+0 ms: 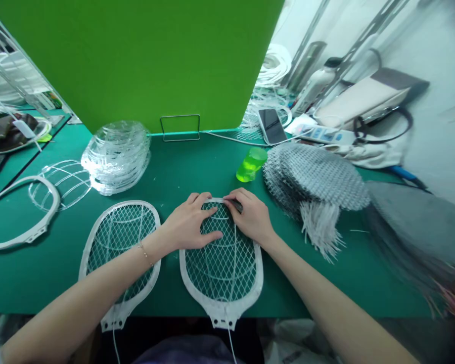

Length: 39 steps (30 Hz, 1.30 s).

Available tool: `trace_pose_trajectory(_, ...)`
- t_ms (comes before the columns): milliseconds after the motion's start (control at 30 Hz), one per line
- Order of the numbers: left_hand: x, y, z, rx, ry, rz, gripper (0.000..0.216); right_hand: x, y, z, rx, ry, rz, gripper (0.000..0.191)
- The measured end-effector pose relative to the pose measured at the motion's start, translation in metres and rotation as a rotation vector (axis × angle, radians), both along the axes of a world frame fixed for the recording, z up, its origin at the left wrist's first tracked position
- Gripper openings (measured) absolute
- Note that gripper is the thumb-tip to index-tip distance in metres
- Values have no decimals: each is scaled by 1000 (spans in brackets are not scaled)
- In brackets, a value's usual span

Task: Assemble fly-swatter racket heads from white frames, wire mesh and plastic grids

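Note:
In front of me on the green table lies an electric fly swatter head (222, 275), a white oval frame with diamond metal mesh, curved white ribs and a thin white wire at its neck. My left hand (191, 222) rests over its upper left, thumb and forefinger spread on the mesh, other fingers at the top rim. At the top right of that rim, my right hand (250, 215) is closed in a pinch; a small dark patch shows beneath its fingers, too hidden to name. A second swatter head (119, 217) lies to the left, partly under my left forearm.
Clear plastic rib grids (116, 156) are stacked at back left, near a bare white frame (53, 202). On the right are a mesh pile (322, 172), white strands (322, 227) and a green translucent object (252, 164). Behind stand a phone (273, 126) and a green panel (147, 60).

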State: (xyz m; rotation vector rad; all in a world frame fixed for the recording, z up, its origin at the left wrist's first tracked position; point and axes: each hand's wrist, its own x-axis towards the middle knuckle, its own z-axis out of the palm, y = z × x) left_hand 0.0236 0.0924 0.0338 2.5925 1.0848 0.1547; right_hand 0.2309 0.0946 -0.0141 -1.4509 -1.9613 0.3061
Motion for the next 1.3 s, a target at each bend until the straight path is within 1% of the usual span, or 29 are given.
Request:
trace_pose_trajectory(100, -2, 2, -3, 31, -1, -34, 65, 2, 0, 1, -6, 8, 21, 10)
trace_pose_trajectory(200, -2, 3, -4, 37, -5, -40, 65, 3, 1, 1, -3, 22, 29, 10)
trace_pose_trajectory(333, 0, 4, -3, 11, -2, -49, 68, 3, 4, -1, -14, 84, 51, 10)
trace_pose_trajectory(567, 0, 2, -7, -51, -4, -22, 74, 4, 6, -1, -23, 91, 109, 10)
trace_pose_trajectory(700, 0, 0, -8, -37, -14, -19, 68, 2, 5, 0, -16, 74, 99, 11)
trace_pose_trajectory(767, 1, -1, -9, -16, -8, -40, 67, 1, 4, 1, -8, 55, 91, 13)
trace_pose_trajectory(867, 0, -2, -11, -27, 11, -52, 72, 0, 3, 1, 12, 43, 78, 14)
trace_pose_trajectory(1000, -2, -2, -12, -36, 7, -20, 73, 1, 4, 0, 7, 70, 91, 14)
trace_pose_trajectory(1200, -1, -1, -8, -2, 4, -67, 65, 1, 5, -2, 21, 106, 102, 13)
trace_pose_trajectory(1300, -2, -1, -9, -25, -13, -47, 66, 1, 5, -3, 22, 123, 92, 13)
